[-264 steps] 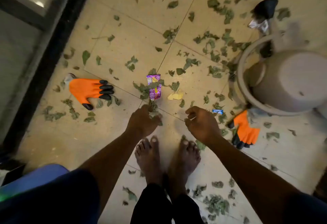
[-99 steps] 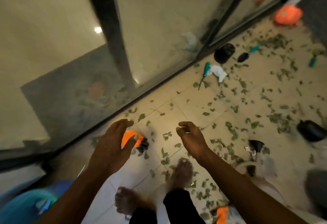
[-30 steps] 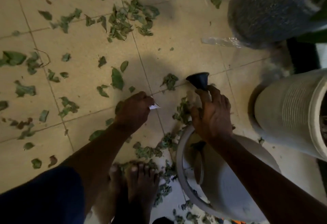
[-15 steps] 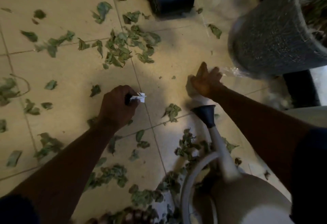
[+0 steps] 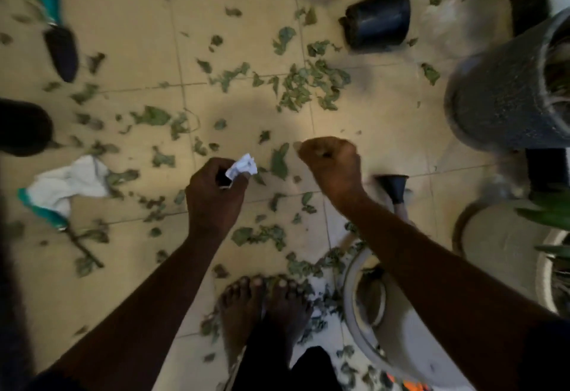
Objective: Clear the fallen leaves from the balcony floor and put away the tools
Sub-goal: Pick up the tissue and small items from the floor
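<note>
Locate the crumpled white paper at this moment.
The crumpled white paper sits just left of centre in the head view, pinched in the left hand, with the right hand close on its right.

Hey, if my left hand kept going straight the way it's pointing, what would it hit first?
Likely the loose leaves on the floor ahead-right of the left hand, which grips crumpled paper; beyond them, the tipped black pot. The hand's height is unclear.

Behind the left grip (image 5: 216, 193) and right grip (image 5: 331, 168), forearms (image 5: 148, 292) bare up to dark sleeves (image 5: 552, 359); dark trousers (image 5: 311, 369), bare feet (image 5: 240, 304).
</note>
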Demonstrator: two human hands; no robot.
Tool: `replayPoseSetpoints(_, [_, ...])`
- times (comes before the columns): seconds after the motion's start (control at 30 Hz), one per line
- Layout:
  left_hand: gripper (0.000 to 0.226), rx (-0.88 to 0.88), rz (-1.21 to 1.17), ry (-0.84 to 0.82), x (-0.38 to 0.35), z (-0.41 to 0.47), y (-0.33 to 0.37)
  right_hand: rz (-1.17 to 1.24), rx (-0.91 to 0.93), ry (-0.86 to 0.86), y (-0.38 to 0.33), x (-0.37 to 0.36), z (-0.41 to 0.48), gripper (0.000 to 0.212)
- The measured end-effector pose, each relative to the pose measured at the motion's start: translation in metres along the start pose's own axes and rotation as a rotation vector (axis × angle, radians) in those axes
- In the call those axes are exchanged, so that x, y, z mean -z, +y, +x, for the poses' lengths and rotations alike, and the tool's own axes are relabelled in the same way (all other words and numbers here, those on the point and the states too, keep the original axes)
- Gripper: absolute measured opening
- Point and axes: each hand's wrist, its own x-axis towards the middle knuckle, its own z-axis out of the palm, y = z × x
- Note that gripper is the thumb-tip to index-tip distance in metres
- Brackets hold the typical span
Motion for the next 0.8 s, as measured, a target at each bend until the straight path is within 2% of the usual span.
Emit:
replayPoseSetpoints(0.07, [0.013, -0.013, 0.027, -0.049, 0.046, -0.014, 0.015, 0.138, -0.091, -0.139, -0.039, -0.032, -0.034, 0.035])
replayPoseSetpoints(0.1, [0.011, -0.022, 0.035, -0.07, 0.067, -0.018, 0.024, 0.226, -0.144, -0.21, -0.059, -0.048, -0.05, 0.037])
replayPoseSetpoints(0.17, [0.01, -0.004, 0.006, -0.1, 0.102, -0.025, 0.032, 0.407, -0.252, -0.331, -0.091, -0.075, -0.074, 0.02])
replayPoseSetpoints(0.23, [0.011, 0.003, -0.015, -0.095, 0.133, -0.029, 0.029, 0.485, -0.316, -0.369, -0.112, -0.098, -0.093, 0.006])
replayPoseSetpoints(0.33, [0.009, 0.014, -0.041, -0.07, 0.165, -0.031, 0.009, 0.543, -0.383, -0.442, -0.122, -0.13, -0.105, 0.007])
replayPoseSetpoints(0.43, [0.016, 0.178, -0.086, -0.069, 0.181, -0.029, -0.024, 0.466, -0.392, -0.531, -0.116, -0.164, -0.113, 0.014])
replayPoseSetpoints(0.5, [0.024, 0.272, -0.166, -0.132, 0.184, -0.026, -0.047, 0.304, -0.313, -0.501, -0.106, -0.181, -0.114, 0.015])
replayPoseSetpoints(0.6, [0.019, 0.309, -0.253, -0.303, 0.192, -0.017, -0.081, 0.174, -0.286, -0.397, -0.09, -0.208, -0.111, 0.031])
replayPoseSetpoints(0.67, [0.023, 0.288, -0.157, -0.324, 0.202, -0.008, -0.098, 0.257, -0.345, -0.351, -0.082, -0.223, -0.107, 0.028])
replayPoseSetpoints(0.8, [0.054, -0.109, 0.456, -0.04, 0.224, 0.02, -0.172, 0.386, -0.397, -0.194, -0.065, -0.259, -0.093, 0.021])
